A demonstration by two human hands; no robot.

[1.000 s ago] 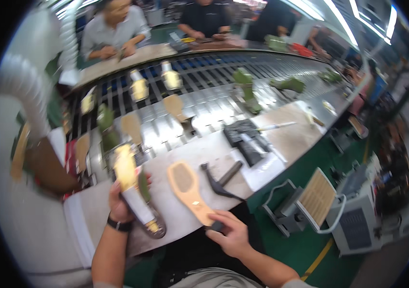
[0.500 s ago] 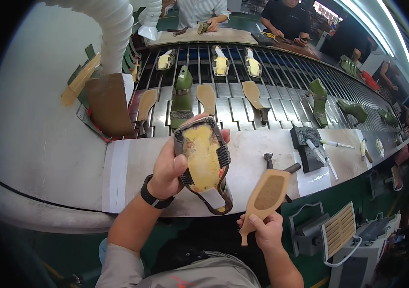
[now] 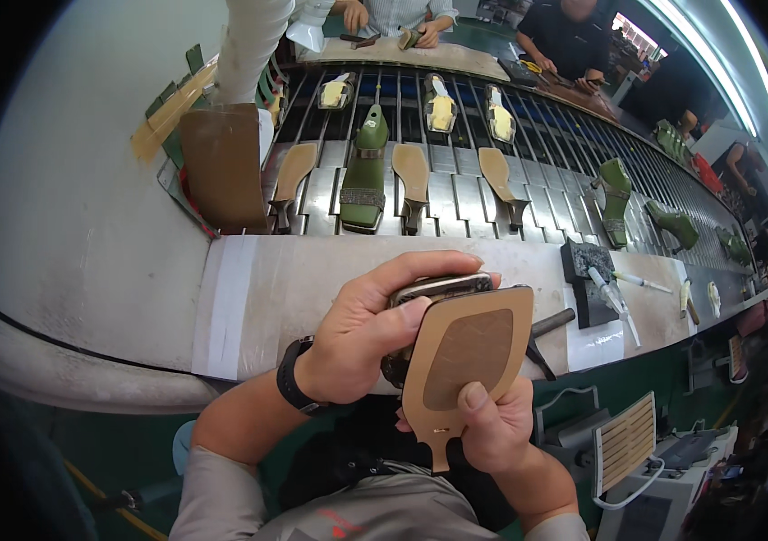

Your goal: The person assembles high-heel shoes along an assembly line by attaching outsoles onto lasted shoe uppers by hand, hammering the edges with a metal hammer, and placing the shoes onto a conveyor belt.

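My left hand (image 3: 352,338), with a black band on its wrist, is closed around a shoe (image 3: 442,288) in front of my body. Only the shoe's dark rim and part of its side show. In front of it, my right hand (image 3: 499,428) grips a tan shoe sole (image 3: 517,347) by its narrow end, thumb on the face. The sole has a brown-grey inset patch and stands nearly upright, covering most of the shoe. Whether the two pieces touch, I cannot tell. A hammer (image 3: 553,323) lies partly hidden behind the sole, on the bench.
Across the bench (image 3: 294,298) runs a slatted metal conveyor (image 3: 451,203) carrying tan soles (image 3: 411,171) and green heeled shoes (image 3: 366,167). At right, a black block (image 3: 582,270) holds syringes (image 3: 614,293). A brown board (image 3: 221,171) stands left. Co-workers (image 3: 393,13) sit opposite.
My left hand has turned the shoe so its yellow underside no longer shows. My right hand has brought the sole up and left, in front of the shoe.
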